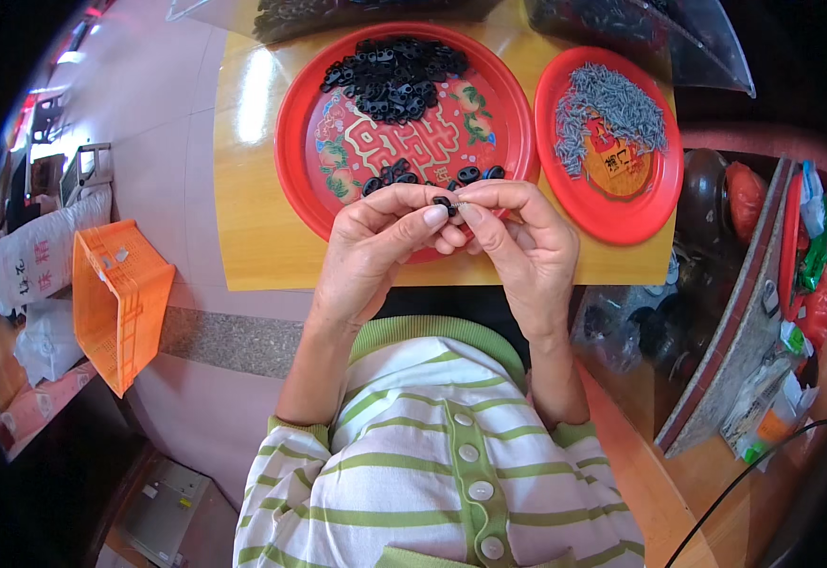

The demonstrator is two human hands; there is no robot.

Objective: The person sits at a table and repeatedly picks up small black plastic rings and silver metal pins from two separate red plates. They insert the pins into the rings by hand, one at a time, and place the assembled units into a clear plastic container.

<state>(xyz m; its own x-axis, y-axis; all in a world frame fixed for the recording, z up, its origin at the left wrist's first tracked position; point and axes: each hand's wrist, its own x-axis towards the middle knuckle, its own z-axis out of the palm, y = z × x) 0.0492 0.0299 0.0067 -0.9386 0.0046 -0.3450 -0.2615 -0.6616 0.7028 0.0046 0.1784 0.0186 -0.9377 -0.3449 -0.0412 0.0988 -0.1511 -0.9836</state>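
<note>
My left hand (pixel 376 239) pinches a small black plastic part (pixel 445 204) between thumb and fingertips. Against it, my right hand (pixel 525 244) holds a small silver screw (pixel 462 204) in a thumb-and-finger pinch, its tip at the black part. Both hands meet over the near rim of a round red tray (pixel 292 170) with gold and green decoration. A heap of black plastic parts (pixel 390 80) lies at the tray's far side, and several more lie just beyond my fingers. To the right, a smaller red plate (pixel 667 204) bears a pile of silver screws (pixel 617 104).
The yellow table (pixel 253 246) carries both trays. Clear plastic bins (pixel 612 28) stand at its far edge. An orange crate (pixel 120 303) and a white sack (pixel 49 246) are at the left. At the right are a slanted board (pixel 730 312), plastic bags and a black cable (pixel 745 473).
</note>
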